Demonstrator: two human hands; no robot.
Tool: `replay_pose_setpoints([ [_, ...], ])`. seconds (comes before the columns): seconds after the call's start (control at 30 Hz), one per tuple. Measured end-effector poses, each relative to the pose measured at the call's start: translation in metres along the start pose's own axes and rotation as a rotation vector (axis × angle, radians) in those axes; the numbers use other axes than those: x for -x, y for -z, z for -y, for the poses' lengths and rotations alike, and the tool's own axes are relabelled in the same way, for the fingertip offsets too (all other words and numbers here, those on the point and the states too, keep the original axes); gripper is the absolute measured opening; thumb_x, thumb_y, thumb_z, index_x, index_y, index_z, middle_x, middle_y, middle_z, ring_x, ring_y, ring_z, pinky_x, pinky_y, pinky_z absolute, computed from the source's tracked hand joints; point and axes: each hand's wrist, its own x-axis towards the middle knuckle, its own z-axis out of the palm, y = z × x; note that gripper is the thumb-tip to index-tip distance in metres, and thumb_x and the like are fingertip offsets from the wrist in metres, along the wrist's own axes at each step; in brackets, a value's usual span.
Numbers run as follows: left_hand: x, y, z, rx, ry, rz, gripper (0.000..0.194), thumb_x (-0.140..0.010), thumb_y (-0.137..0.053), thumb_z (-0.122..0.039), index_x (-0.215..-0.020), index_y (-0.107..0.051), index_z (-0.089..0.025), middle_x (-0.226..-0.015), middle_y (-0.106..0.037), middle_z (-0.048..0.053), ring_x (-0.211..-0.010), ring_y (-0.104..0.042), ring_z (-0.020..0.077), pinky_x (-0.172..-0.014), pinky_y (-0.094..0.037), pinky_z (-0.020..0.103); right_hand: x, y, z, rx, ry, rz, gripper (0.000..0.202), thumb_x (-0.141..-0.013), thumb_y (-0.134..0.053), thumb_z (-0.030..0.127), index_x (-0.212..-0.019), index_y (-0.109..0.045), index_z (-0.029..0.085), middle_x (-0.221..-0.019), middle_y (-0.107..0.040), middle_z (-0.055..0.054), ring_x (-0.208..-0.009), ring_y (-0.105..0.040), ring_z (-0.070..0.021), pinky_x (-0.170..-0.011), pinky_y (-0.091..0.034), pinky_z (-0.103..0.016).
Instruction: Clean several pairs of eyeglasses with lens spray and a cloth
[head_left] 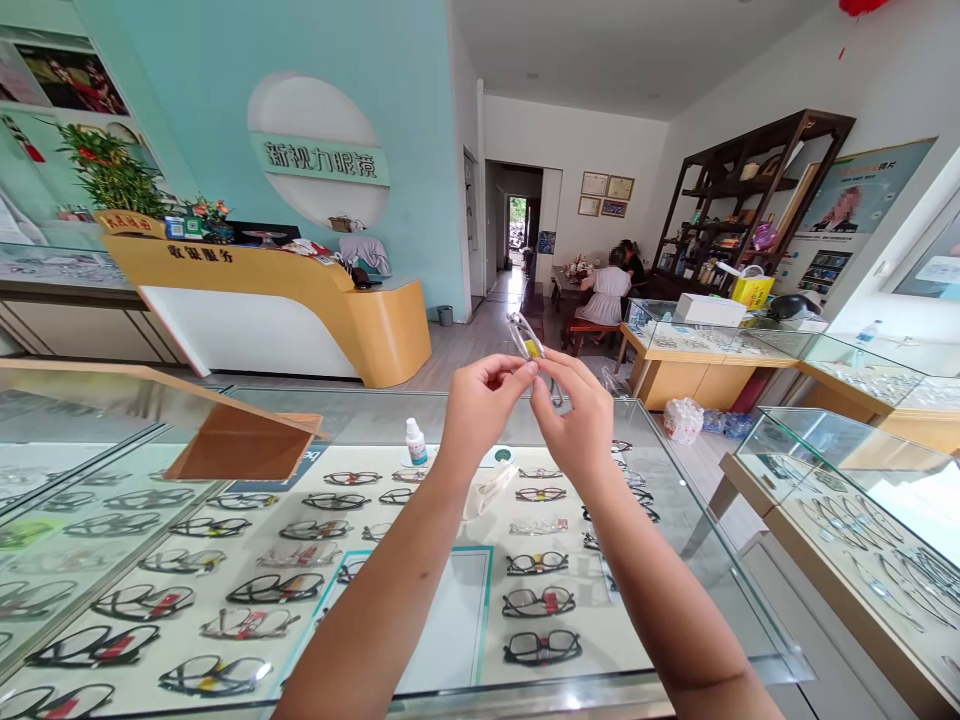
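Two hands hold one pair of glasses [517, 330] up in the air over a glass table [367, 405]. The glasses are pale and thin, with a bit of yellow on them, and they tilt up past the fingertips, at 12 o'clock from the hands. The left hand [480, 400] has its thumb and fingers pinched on the near end of the glasses. The right hand [576, 410] pinches them too, and the two thumbs are very close to each other.

From the hands, a small white bottle [416, 443] stands on the table between 8 and 9 o'clock. A white cloth [487, 492] lies at 7 o'clock, just below the left hand. Rows of other glasses [536, 563] sit under the clear top, many with red or yellow tags.

A brown tray [241, 445] is near 9 o'clock. At 10 o'clock is a yellow and white desk [255, 310]. Far off at 1 o'clock, a person in pale clothes [606, 293] sits beside a person in black [634, 265].
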Motion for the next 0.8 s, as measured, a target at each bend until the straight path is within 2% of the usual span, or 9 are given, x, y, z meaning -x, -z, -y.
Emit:
replay_pose_setpoints([
  [0.13, -0.005, 0.004, 0.007, -0.113, 0.007, 0.027, 0.028, -0.084, -0.078, -0.049, -0.090, -0.081, -0.021, -0.066, -0.061, 0.000, -0.063, -0.052, 0.0157, -0.058, -0.040, 0.029, 0.005, 0.013, -0.007, -0.058, -0.065, 0.017, 0.014, -0.101, -0.063, 0.027, -0.103, -0.077, 0.026, -0.122, -0.081, -0.009, -0.116, -0.076, -0.0257, -0.101, -0.060, -0.042],
  [0.2, -0.006, 0.003, 0.010, -0.213, 0.008, 0.037, 0.025, -0.086, -0.075, -0.047, -0.088, -0.078, -0.021, -0.062, -0.052, -0.003, -0.059, -0.046, 0.0148, -0.058, -0.037, 0.029, 0.009, 0.030, -0.028, -0.091, -0.155, -0.002, 0.019, -0.101, -0.064, 0.032, -0.084, -0.070, 0.024, -0.098, -0.079, -0.005, -0.095, -0.074, -0.0223, -0.084, -0.059, -0.036],
  [0.23, -0.005, 0.001, 0.011, -0.268, 0.004, 0.050, 0.023, -0.087, -0.073, -0.045, -0.087, -0.077, -0.022, -0.061, -0.050, -0.004, -0.059, -0.045, 0.0148, -0.058, -0.037, 0.030, 0.013, 0.041, -0.044, -0.108, -0.221, -0.025, 0.028, -0.100, -0.065, 0.034, -0.074, -0.063, 0.024, -0.081, -0.071, -0.002, -0.079, -0.068, -0.0190, -0.072, -0.055, -0.032],
  [0.3, -0.004, -0.006, 0.014, -0.378, -0.010, 0.099, 0.018, -0.089, -0.069, -0.040, -0.087, -0.073, -0.023, -0.062, -0.049, -0.004, -0.061, -0.046, 0.0152, -0.061, -0.037, 0.030, 0.021, 0.066, -0.083, -0.143, -0.409, -0.065, 0.049, -0.098, -0.068, 0.037, -0.059, -0.041, 0.024, -0.055, -0.042, 0.005, -0.054, -0.042, -0.0121, -0.054, -0.037, -0.028],
  [0.4, 0.000, -0.018, 0.019, -0.531, -0.023, 0.190, 0.013, -0.091, -0.064, -0.035, -0.089, -0.069, -0.024, -0.067, -0.053, -0.004, -0.062, -0.049, 0.0161, -0.060, -0.036, 0.031, 0.041, 0.100, -0.149, -0.338, -0.741, -0.192, 0.060, -0.092, -0.072, 0.040, -0.054, -0.028, 0.025, -0.051, -0.023, 0.008, -0.049, -0.019, -0.0092, -0.047, -0.018, -0.030],
  [0.43, 0.002, -0.022, 0.022, -0.577, -0.032, 0.214, 0.013, -0.092, -0.063, -0.035, -0.089, -0.068, -0.024, -0.068, -0.053, -0.003, -0.063, -0.049, 0.0164, -0.060, -0.035, 0.031, 0.049, 0.109, -0.169, -0.419, -0.846, -0.255, 0.061, -0.090, -0.074, 0.041, -0.054, -0.026, 0.026, -0.050, -0.021, 0.008, -0.048, -0.016, -0.0089, -0.045, -0.015, -0.030],
  [0.53, 0.003, -0.034, 0.034, -0.700, -0.082, 0.285, 0.014, -0.096, -0.059, -0.036, -0.092, -0.067, -0.024, -0.072, -0.056, -0.002, -0.066, -0.053, 0.0179, -0.060, -0.033, 0.032, 0.073, 0.128, -0.217, -0.489, -0.994, -0.348, 0.060, -0.090, -0.072, 0.043, -0.057, -0.025, 0.026, -0.048, -0.020, 0.009, -0.044, -0.014, -0.0085, -0.042, -0.011, -0.030],
  [0.67, 0.003, -0.048, 0.055, -0.866, -0.134, 0.414, 0.018, -0.100, -0.054, -0.034, -0.097, -0.068, -0.024, -0.085, -0.066, 0.003, -0.076, -0.061, 0.0214, -0.064, -0.033, 0.033, 0.103, 0.139, -0.258, -0.589, -1.148, -0.328, 0.059, -0.095, -0.062, 0.051, -0.057, -0.024, 0.027, -0.045, -0.020, 0.010, -0.040, -0.016, -0.0088, -0.038, -0.014, -0.027],
  [0.8, 0.005, -0.059, 0.080, -1.000, -0.132, 0.504, 0.023, -0.104, -0.050, -0.034, -0.102, -0.070, -0.025, -0.100, -0.074, 0.005, -0.083, -0.065, 0.0238, -0.066, -0.034, 0.034, 0.123, 0.144, -0.282, -0.727, -1.254, -0.253, 0.064, -0.101, -0.050, 0.063, -0.060, -0.016, 0.028, -0.044, -0.017, 0.009, -0.037, -0.018, -0.0102, -0.034, -0.019, -0.026],
])
